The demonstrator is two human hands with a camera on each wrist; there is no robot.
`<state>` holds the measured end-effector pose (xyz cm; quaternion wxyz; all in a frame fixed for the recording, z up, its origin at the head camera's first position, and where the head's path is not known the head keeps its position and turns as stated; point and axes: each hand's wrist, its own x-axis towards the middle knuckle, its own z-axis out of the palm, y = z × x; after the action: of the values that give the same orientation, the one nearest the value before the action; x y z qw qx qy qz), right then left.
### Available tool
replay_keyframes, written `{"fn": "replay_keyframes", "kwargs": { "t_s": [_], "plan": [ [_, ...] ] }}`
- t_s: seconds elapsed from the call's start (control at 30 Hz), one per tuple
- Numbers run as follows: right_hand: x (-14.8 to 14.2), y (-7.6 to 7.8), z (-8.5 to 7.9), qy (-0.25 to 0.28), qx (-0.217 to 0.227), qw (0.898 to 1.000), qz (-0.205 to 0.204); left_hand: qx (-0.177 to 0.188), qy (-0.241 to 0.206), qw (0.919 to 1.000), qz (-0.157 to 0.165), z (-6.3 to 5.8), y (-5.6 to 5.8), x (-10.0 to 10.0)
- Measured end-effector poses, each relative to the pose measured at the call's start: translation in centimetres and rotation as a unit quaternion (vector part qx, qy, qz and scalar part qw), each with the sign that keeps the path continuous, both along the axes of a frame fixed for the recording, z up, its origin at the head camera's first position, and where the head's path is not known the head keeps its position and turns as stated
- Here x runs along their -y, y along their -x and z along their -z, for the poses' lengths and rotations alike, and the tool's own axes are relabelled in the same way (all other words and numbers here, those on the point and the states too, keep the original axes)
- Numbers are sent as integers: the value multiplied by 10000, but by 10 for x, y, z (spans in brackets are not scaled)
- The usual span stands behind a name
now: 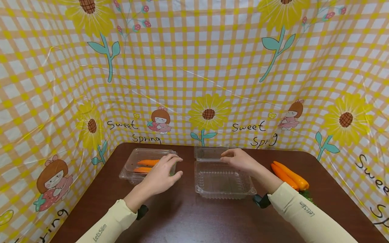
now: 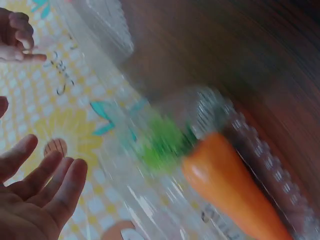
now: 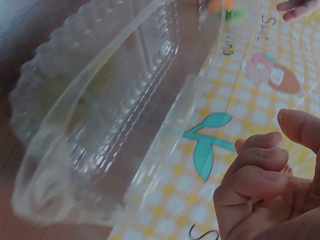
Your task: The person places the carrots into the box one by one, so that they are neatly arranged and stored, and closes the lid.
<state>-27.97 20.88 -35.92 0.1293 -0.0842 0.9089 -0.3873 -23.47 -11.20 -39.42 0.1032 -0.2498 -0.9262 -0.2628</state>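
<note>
My left hand (image 1: 162, 173) is held over the right side of a clear plastic clamshell box (image 1: 127, 170), fingers spread and nothing between them. Inside that box lie orange carrots (image 1: 147, 162); the left wrist view shows one carrot (image 2: 230, 190) with its green top (image 2: 162, 142). A second clear clamshell box (image 1: 225, 194) stands open to the right, its lid (image 1: 208, 153) folded back. Above its hinge side hovers my right hand (image 1: 240, 160), fingers loosely bent toward the thumb. In the right wrist view, a gap shows between thumb and fingertips, with nothing held.
On the right of the dark brown table (image 1: 194, 222) lie more orange carrots (image 1: 290, 175) with green tops (image 1: 305, 195), partly behind the right forearm. A checked sunflower cloth (image 1: 182, 84) walls in the back and sides.
</note>
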Motion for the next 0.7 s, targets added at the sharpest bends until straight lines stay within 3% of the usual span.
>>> {"fn": "replay_keyframes", "kwargs": {
  "t_s": [0.33,0.5,0.7],
  "plan": [
    [-41,-4,3,255,177,9992,243,639,511,9953,520,14,7,-37],
    [-58,-8,4,214,135,9989,382,966,732,9909,580,22,9,-47],
    [-79,-15,2,341,230,9977,539,1053,750,9899,583,30,14,-54]
  ]
}}
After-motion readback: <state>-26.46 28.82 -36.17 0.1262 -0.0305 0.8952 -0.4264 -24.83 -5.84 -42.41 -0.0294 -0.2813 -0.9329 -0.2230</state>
